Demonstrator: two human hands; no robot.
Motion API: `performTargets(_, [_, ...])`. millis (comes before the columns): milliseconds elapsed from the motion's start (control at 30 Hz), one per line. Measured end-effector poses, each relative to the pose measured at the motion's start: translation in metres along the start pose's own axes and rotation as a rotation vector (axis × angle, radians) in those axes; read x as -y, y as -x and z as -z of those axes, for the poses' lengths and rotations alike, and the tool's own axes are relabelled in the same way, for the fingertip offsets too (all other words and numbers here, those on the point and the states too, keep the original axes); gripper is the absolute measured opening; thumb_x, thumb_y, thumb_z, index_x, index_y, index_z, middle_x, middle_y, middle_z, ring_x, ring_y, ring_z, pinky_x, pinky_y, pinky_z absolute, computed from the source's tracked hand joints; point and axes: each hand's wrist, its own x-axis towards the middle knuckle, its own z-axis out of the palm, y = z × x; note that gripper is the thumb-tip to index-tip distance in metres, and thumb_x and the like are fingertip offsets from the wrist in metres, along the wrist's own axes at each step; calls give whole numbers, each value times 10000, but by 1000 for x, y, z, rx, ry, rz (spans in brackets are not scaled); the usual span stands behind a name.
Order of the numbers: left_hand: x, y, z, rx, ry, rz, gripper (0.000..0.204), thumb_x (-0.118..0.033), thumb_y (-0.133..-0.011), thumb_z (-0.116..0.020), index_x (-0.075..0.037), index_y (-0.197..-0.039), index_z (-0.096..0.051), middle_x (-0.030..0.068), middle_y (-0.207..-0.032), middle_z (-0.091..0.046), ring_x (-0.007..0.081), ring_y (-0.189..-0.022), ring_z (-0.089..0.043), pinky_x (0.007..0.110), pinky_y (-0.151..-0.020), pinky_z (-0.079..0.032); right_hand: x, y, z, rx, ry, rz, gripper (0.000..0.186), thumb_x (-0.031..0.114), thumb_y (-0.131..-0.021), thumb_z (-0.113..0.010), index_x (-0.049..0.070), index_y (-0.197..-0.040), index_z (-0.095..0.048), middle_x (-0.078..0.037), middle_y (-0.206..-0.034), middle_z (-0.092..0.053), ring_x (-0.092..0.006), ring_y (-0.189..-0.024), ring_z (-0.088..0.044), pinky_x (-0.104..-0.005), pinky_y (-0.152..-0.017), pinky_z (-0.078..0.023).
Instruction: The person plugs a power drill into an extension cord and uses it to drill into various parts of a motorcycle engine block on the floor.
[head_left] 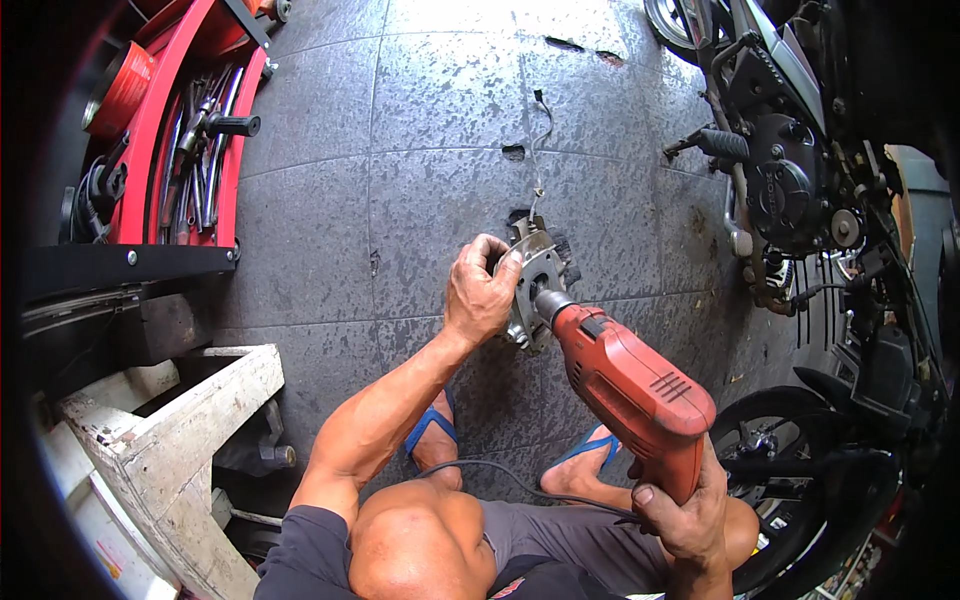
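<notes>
Your bare left knee [400, 550] is at six o'clock; your right hand [690, 510] grips the red plastic drill [640, 390], your left hand [480, 288] the grey metal casting [545, 264] toward two o'clock, presumably bracing it against torque.

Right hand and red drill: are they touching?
Touching. The head view shows the right hand wrapped around the rear handle of the red drill.

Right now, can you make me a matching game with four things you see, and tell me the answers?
Things:
1. Drill
2. Left hand
3. Blue-strapped sandals
4. Metal tools

Clues:
A. lying in the red tray
B. held by the right hand
C. curled against the metal part
D. worn on the feet

Pairs: 1-B, 2-C, 3-D, 4-A
</notes>
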Motion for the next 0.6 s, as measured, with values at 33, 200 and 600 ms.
performTargets(33, [-2, 1, 0, 14, -21, 0, 220, -218, -952, -663, -5, -916, -623, 14, -731, -599, 87, -714, -534, 301, -642, -469, -1, 1, 0, 5, 11, 16, 738, 135, -790, -734, -51, -1436, -426, -146, -1097, -698, -221, -931, -692, -350, -882, -532])
performTargets(200, [-2, 8, 3, -3, -7, -42, 222, -214, -941, -671, 3, -922, -627, 47, -773, -630, 114, -740, -571, 321, -674, -487, -3, 0, -3, -35, 0, -56, 755, 139, -782, -736, -54, -1441, -423, -149, -1100, -692, -212, -933, -690, -339, -863, -539])
performTargets(600, [-2, 16, 2, 11, 35, -99, 232, -209, -930, -692, 14, -941, -627, 71, -847, -650, 134, -809, -609, 327, -732, -511, -11, -1, 6, -34, -20, 3, 723, 174, -796, -740, -64, -1417, -455, -131, -1127, -658, -183, -982, -646, -322, -887, -514])
